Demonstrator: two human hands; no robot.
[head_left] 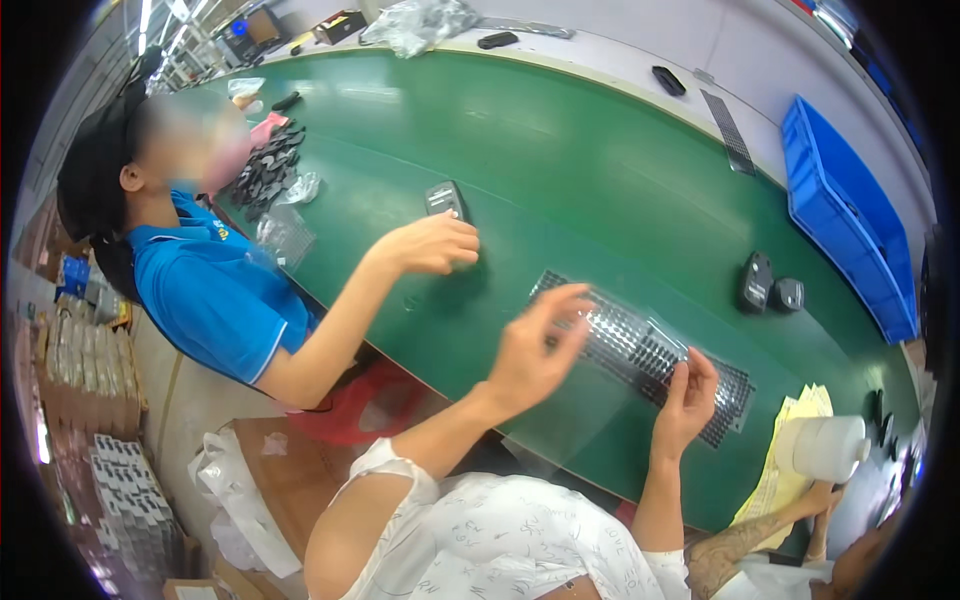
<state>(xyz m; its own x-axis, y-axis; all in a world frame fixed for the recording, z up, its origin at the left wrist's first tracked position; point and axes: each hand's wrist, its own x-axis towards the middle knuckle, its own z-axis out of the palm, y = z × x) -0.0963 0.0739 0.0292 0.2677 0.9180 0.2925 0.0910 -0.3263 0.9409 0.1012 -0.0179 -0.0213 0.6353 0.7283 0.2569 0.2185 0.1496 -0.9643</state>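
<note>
A sheet of small dark glossy squares (pixel 622 338) lies slantwise on the green table in front of me. My left hand (pixel 540 350) is over its left part, slightly blurred, with thumb and forefinger apart and nothing visible between them. At the sheet's right part, my right hand (pixel 688 395) has thumb and fingers closed on what looks like the edge of a clear plastic film (pixel 575 425). This film hangs over the near side of the sheet toward the table edge; its outline is faint.
Left of me, a co-worker's hand (pixel 432 245) touches a black handheld device (pixel 445 198). Two dark devices (pixel 755 282) stand before a blue bin (pixel 850 215) at the right. A white bottle (pixel 822 447) stands on yellow paper (pixel 775 480) near another person's tattooed arm. Dark parts (pixel 265 170) are piled far left.
</note>
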